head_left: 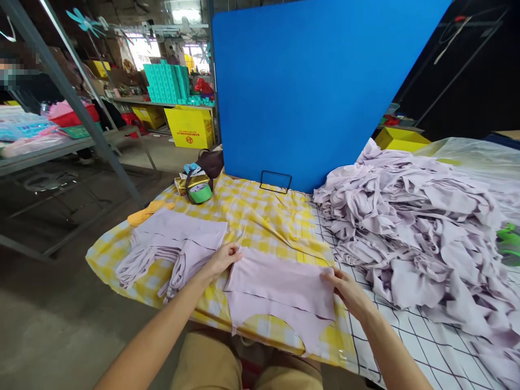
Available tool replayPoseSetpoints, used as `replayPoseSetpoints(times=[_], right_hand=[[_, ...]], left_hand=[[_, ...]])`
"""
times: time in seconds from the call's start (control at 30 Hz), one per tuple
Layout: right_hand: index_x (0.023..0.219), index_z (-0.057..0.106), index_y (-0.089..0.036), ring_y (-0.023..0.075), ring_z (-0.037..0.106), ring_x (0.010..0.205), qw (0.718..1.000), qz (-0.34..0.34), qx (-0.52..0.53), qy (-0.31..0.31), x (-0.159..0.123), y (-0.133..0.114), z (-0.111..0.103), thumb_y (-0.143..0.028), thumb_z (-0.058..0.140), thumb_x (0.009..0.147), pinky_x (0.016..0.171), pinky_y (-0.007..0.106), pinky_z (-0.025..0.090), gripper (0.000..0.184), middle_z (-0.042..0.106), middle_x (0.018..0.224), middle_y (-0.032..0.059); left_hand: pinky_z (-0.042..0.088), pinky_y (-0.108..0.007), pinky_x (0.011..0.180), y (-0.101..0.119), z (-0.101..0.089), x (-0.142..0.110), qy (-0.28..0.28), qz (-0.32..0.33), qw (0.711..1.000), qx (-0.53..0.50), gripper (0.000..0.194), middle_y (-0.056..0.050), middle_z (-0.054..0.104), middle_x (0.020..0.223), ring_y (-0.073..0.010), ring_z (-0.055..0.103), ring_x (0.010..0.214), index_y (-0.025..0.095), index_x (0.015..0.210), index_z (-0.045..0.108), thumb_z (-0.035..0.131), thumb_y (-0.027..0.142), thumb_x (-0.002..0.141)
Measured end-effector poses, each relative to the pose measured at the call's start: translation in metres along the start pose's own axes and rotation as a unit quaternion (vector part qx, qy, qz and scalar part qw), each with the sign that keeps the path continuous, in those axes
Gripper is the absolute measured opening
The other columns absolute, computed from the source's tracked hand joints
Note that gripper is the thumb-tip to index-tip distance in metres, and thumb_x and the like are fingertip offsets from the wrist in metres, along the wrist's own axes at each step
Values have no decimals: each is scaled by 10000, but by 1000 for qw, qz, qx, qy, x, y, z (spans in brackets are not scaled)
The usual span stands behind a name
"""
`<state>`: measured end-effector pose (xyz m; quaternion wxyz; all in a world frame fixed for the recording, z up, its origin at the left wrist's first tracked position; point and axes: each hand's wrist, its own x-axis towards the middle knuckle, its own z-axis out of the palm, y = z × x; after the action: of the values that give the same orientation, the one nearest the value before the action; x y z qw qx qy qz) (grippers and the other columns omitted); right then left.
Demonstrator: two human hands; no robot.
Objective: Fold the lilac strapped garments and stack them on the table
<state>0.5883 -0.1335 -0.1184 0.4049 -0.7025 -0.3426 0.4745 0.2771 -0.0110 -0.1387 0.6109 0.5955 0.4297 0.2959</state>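
A pale lilac garment piece point(280, 287) lies spread on the yellow checked tablecloth point(280, 216) in front of me, its upper part folded over and its lower edge curved. My left hand point(223, 259) pinches its upper left corner. At the upper right corner, my right hand point(345, 287) grips the fabric between thumb and fingers. To the left rests a neat stack of similar lilac pieces point(174, 238), close beside my left forearm. On the right rises a large loose heap of lilac pieces point(410, 222).
A tall blue board point(300, 92) stands at the table's back, with a black wire frame point(276, 181) at its foot. Green tape point(200, 193), a dark bag point(212, 162) and an orange item point(150, 212) lie at the back left. Yellow boxes point(189, 127) stand beyond.
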Motion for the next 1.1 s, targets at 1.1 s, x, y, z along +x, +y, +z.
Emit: replayPoseSetpoints(times=[1.1], right_hand=[[789, 543, -211, 103, 361, 409, 989, -19, -112, 98, 29, 1, -5, -407, 543, 595, 410, 240, 296, 276, 373, 521, -72]], left_hand=[[308, -176, 517, 4, 12, 53, 68, 15, 992, 103, 526, 86, 369, 588, -63, 369, 519, 122, 1133, 507, 525, 17, 618]])
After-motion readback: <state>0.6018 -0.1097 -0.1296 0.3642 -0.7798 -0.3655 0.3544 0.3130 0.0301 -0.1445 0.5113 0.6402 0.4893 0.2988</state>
